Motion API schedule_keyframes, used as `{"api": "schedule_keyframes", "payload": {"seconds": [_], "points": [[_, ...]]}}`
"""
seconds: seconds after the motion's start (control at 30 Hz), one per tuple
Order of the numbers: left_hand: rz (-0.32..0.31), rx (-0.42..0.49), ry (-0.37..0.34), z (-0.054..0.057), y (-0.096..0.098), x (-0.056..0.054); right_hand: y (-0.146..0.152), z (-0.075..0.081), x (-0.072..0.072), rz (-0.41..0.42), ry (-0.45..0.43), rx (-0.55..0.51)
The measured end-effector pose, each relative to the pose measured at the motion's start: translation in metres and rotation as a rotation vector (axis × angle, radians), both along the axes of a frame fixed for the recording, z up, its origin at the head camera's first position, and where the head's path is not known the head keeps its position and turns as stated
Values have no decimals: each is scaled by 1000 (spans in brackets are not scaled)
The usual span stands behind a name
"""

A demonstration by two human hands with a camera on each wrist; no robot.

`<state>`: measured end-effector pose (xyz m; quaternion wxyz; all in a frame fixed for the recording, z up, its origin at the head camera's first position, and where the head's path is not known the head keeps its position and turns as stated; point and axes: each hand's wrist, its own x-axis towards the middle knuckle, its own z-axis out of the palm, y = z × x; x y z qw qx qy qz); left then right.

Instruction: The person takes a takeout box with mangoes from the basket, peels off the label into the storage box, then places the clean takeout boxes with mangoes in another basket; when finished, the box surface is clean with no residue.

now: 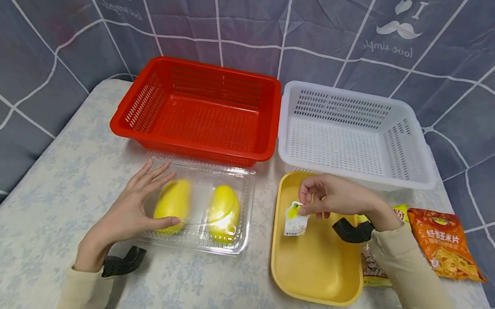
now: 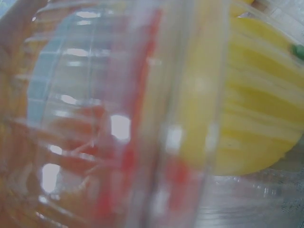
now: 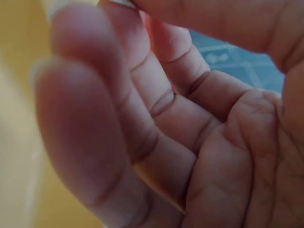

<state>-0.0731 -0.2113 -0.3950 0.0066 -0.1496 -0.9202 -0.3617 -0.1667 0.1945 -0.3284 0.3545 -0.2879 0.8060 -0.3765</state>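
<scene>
A clear plastic box (image 1: 242,229) lies in front of the red basket with two yellow mangoes (image 1: 224,213) inside. My left hand (image 1: 134,207) is at its left side, fingers spread and thumb reaching over the near mango; in the left wrist view the box's ribbed wall (image 2: 71,142) is blurred and close, with a yellow mango (image 2: 261,95) beyond it. Between thumb and fingertips, my right hand (image 1: 330,196) pinches a small white label (image 1: 295,226) with a yellow-green print, over the yellow tray (image 1: 316,273). Curled fingers (image 3: 85,133) fill the right wrist view.
A red basket (image 1: 191,143) and a white basket (image 1: 356,171) stand side by side at the back. Right of the tray lie an orange snack bag (image 1: 444,242) and a yellow snack bag (image 1: 375,269), partly hidden by the right arm. A grey checked cloth (image 1: 250,14) hangs behind.
</scene>
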Motion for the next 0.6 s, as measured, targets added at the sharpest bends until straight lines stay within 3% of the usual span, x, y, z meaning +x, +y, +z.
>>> {"api": "schedule_keyframes", "payload": {"seconds": [0.23,0.6], "points": [[-5,6,10,1,-1,1,21,-32,0,-89,-58,112],[-10,13,5,1,1,0,19,-54,6,-91,189,251]]}}
